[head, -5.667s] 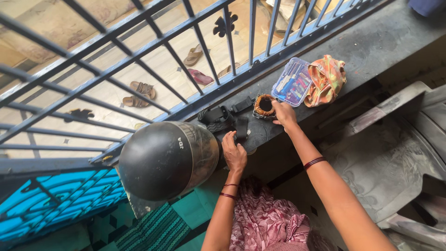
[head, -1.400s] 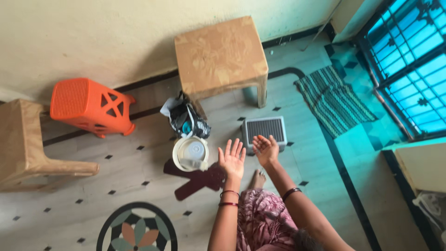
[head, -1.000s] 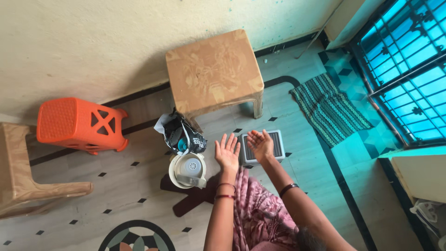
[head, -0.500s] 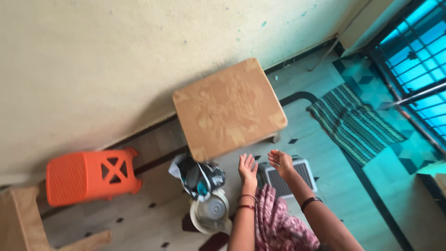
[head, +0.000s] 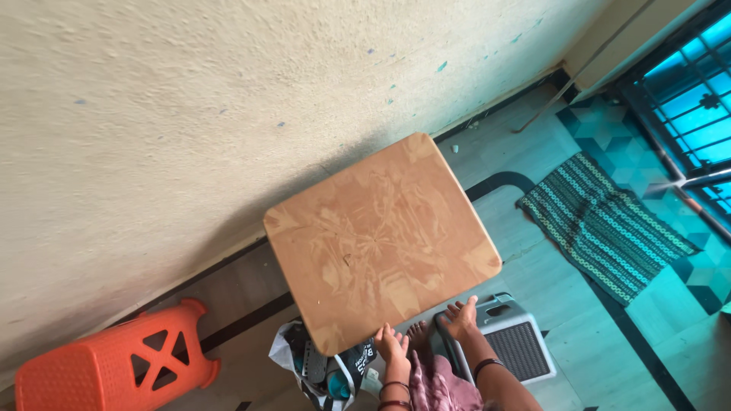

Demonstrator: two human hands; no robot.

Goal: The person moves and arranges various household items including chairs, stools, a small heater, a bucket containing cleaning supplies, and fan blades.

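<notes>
Beside a cream wall, a brown plastic stool stands on the tiled floor. Both hands reach its near edge from below: left hand and right hand, fingers spread, holding nothing. A bag of dark items sits left; a grey grille box right.

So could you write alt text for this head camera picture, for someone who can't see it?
Seen from above, a person's left hand and right hand reach the near edge of a brown plastic stool, with an orange stool lying on its side nearby.
</notes>
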